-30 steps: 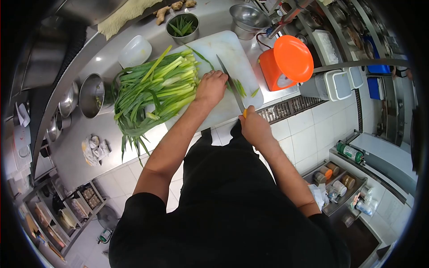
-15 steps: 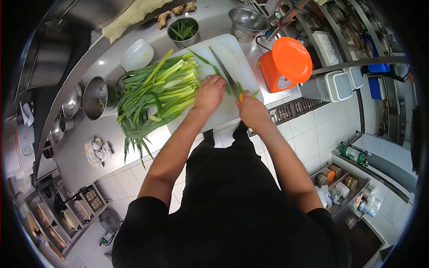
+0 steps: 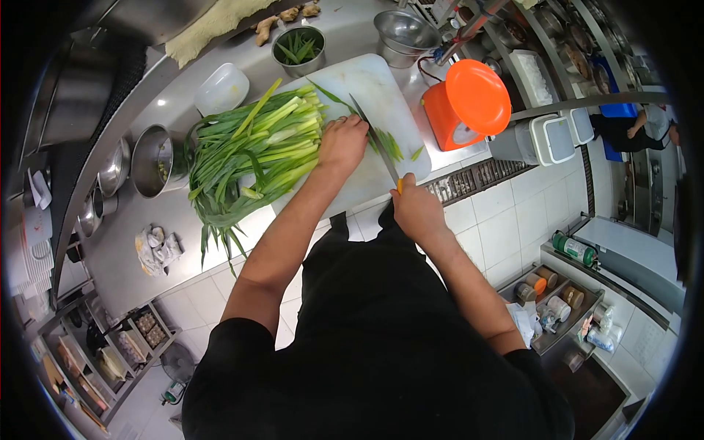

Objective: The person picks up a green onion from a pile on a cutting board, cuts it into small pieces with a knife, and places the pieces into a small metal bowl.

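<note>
My right hand [image 3: 419,207] is wrapped round the yellow handle of a long knife [image 3: 380,147], whose blade lies across the white cutting board [image 3: 355,185]. Beside the blade my left hand [image 3: 343,144] presses on a green leaf [image 3: 329,94] on the board, its fingers bent and held together. Sliced green pieces [image 3: 389,144] lie just right of the blade. A big bunch of leafy green stalks [image 3: 260,147] covers the left part of the board and hangs over the counter's edge.
An orange scale [image 3: 477,99] stands right of the board. Behind are a steel pot of green leaves [image 3: 298,51], steel bowls [image 3: 405,33] and ginger [image 3: 282,23]. Left are a white dish [image 3: 222,89], a steel pot [image 3: 154,161] and a crumpled cloth [image 3: 157,249]. Another person [image 3: 647,126] is at far right.
My right hand has drawn the knife back toward my body. The cut pieces beside the blade now show more fully. Another person has come into view at the far right.
</note>
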Motion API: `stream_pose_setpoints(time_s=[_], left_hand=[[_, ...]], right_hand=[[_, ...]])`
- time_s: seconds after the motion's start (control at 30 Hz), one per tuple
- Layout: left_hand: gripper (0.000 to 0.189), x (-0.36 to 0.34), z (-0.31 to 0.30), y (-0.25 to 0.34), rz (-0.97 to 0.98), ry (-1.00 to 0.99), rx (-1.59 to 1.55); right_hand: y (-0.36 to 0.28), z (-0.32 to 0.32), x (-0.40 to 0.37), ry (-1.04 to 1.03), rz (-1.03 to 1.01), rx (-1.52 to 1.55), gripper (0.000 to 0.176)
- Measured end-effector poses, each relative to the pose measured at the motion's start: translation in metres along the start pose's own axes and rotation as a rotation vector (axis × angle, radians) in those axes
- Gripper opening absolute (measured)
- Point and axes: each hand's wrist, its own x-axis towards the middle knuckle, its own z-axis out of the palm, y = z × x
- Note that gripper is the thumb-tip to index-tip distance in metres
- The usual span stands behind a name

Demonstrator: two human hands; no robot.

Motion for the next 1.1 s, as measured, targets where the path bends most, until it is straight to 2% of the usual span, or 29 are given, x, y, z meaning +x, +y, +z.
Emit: stream_pose_setpoints(time_s=[0.27, 0.37, 0.5, 0.7, 0.8, 1.1], left_hand=[[0.017, 0.004, -0.001, -0.004, 0.011, -0.05, 0.01], [0.016, 0.002, -0.001, -0.002, 0.013, -0.087, 0.0], [0.015, -0.007, 0.0, 0.009, 0.044, -0.147, 0.01], [0.015, -0.018, -0.003, 0.018, -0.019, -0.026, -0.086], [0.017, -0.013, -0.006, 0.007, -0.014, 0.109, -0.125], [0.021, 0.011, 0.005, -0.011, 0.089, 0.082, -0.115]], right_hand=[[-0.005, 0.027, 0.024, -0.022, 0.091, 0.067, 0.037], [0.003, 0.035, 0.051, 0.101, -0.035, 0.132, 0.039], [0.009, 0.028, 0.075, 0.105, -0.075, 0.196, 0.039], [0.024, 0.014, 0.053, 0.078, -0.038, 0.2, 0.038], [0.03, 0.018, 0.042, 0.108, -0.043, 0.223, 0.037], [0.042, 0.029, 0.037, 0.139, -0.052, 0.25, 0.037]])
